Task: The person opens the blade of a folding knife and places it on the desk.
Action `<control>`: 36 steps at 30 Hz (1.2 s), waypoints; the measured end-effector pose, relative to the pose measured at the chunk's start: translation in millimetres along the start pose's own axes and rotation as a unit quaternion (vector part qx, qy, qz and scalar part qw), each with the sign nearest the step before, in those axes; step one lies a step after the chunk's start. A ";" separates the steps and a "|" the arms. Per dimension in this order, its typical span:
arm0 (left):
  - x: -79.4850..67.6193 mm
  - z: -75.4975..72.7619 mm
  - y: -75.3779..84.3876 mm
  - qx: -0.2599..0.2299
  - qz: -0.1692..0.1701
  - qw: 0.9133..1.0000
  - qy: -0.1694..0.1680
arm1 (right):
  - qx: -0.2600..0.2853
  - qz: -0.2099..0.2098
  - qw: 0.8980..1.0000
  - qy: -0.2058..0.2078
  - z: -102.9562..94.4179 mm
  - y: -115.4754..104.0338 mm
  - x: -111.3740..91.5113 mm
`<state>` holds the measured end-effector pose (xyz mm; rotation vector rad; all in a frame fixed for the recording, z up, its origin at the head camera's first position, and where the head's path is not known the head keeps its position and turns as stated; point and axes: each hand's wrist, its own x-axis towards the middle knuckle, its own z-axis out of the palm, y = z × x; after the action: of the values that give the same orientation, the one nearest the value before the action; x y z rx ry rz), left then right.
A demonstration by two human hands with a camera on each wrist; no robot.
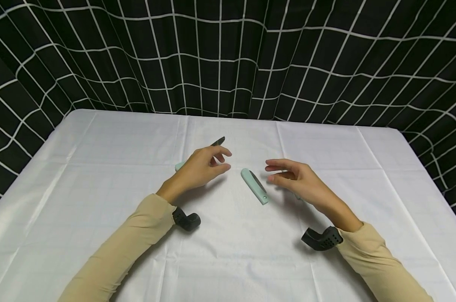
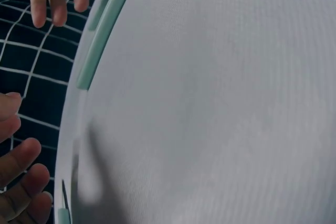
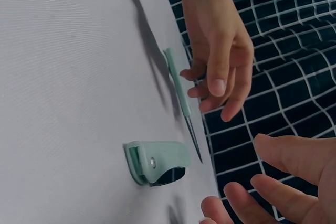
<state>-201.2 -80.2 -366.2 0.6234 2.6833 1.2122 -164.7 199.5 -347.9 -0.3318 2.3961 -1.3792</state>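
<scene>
Green folded knife (image 1: 254, 186) between hands (image 1: 200, 167) (image 1: 302, 181)

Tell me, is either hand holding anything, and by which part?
Nothing is held: both the left hand and the right hand are empty; the knife lies on the cloth.

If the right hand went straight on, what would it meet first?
Probably the left hand, facing it. The folded mint knife on the cloth between them seems low enough for the right hand to pass over, though height is unclear.

On white cloth (image 1: 231, 247), the folded mint-green knife (image 1: 253, 186) lies right of (and nearer than) the unfolded dark-bladed knife (image 3: 185, 106)
</scene>
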 end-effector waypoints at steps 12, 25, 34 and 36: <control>5.4 7.6 6.5 0.010 0.011 0.999 -0.044 | 0.013 -0.013 1.000 -0.012 5.5 9.4 -7.1; 8.5 17.3 7.4 -0.001 0.021 0.998 -0.061 | -0.021 -0.009 0.999 -0.040 12.5 11.3 -6.6; 9.9 24.9 4.0 0.030 0.025 0.997 -0.067 | -0.063 -0.029 0.998 -0.003 23.7 17.9 -0.2; 9.7 25.6 4.1 0.037 0.023 0.997 -0.070 | -0.070 -0.033 0.997 0.006 25.4 19.1 0.8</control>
<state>-201.5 -56.1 -379.8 0.7546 2.6196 1.0424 -155.4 188.9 -376.4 -0.4427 2.5190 -1.2473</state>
